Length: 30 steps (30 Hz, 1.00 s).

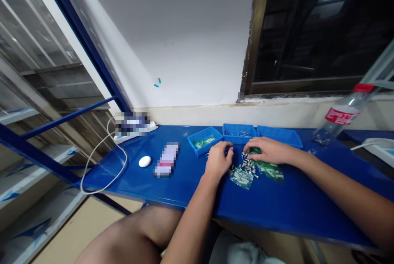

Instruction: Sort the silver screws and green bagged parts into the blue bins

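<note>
My left hand [219, 158] rests on the blue table [172, 190], fingers curled with the tips pinched near a pile of small metal parts [248, 165]. My right hand [267, 150] lies over the same pile, fingers bent down onto the parts and onto green-printed plastic bags [272, 171]. A clear bag of parts [241, 178] lies just in front of the pile. What either hand pinches is too small to make out.
Three blue trays stand at the back: the left [205, 140] holds green pieces, the middle [239, 133] a few metal bits, the right [281, 135]. A plastic bottle [340, 116] lies at right. A white puck [145, 161], a power strip [135, 126] with cable, and metal shelving are at left.
</note>
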Each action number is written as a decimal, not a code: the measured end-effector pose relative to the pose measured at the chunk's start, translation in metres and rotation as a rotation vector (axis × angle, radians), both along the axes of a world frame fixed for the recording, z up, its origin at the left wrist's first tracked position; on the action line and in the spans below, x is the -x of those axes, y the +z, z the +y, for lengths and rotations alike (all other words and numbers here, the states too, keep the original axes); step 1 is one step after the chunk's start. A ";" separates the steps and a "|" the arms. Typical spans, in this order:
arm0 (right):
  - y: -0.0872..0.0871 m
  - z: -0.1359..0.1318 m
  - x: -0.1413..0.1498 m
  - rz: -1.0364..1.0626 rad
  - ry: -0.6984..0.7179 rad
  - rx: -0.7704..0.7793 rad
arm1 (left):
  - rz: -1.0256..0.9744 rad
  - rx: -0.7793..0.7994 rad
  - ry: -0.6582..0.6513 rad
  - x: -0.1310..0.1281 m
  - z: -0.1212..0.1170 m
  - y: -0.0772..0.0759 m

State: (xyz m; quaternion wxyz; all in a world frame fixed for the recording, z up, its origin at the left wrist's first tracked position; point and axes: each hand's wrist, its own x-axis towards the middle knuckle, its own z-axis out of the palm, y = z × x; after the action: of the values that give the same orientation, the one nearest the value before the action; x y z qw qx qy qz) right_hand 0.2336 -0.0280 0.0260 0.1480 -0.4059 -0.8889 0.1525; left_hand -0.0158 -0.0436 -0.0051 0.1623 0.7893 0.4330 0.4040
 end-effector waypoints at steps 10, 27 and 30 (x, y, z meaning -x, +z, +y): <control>0.000 -0.001 -0.003 0.119 -0.134 -0.186 | 0.029 -0.010 -0.025 -0.001 -0.003 0.004; -0.022 -0.025 0.036 0.975 -0.408 -0.003 | -0.172 0.089 -0.167 -0.002 -0.006 0.010; -0.028 -0.025 0.037 0.969 -0.351 0.081 | -0.218 0.078 -0.163 -0.003 -0.004 0.008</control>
State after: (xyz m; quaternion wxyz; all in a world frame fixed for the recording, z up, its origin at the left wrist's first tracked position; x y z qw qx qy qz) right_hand 0.1970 -0.0535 -0.0019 0.5502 -0.4371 -0.6304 0.3300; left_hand -0.0132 -0.0472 0.0032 0.2712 0.7664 0.3625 0.4557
